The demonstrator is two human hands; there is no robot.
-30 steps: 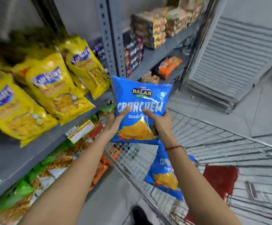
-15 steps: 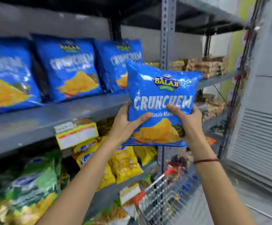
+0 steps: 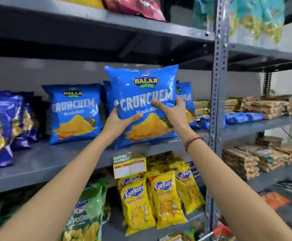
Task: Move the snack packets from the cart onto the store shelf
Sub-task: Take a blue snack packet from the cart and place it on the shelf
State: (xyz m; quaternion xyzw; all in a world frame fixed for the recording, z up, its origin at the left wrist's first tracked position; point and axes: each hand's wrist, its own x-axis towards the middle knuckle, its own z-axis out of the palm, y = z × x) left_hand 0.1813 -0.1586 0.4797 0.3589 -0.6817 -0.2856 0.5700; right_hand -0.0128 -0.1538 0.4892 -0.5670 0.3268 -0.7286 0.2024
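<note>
A blue Crunchem snack packet (image 3: 141, 94) is held upright over the front of the grey middle shelf (image 3: 58, 159). My left hand (image 3: 119, 121) grips its lower left edge, thumb across the front. My right hand (image 3: 172, 112) grips its right side, fingers on the printed name. The packet's bottom edge is about level with the shelf board. More blue Crunchem packets stand behind it, partly hidden, and another one (image 3: 74, 113) stands to its left. Of the cart only a red corner (image 3: 221, 231) shows at the bottom right.
Dark blue chip bags (image 3: 0, 129) fill the shelf's left end. Yellow Kurkure packets (image 3: 166, 197) and green bags (image 3: 87, 214) sit on the shelf below, under a price tag (image 3: 129, 166). A perforated grey upright (image 3: 218, 84) divides off the right bay with stacked brown packets (image 3: 263, 106).
Both hands have lifted the blue packet from above the cart up to the middle shelf. The view swung upward with it, and the cart dropped almost out of sight.
</note>
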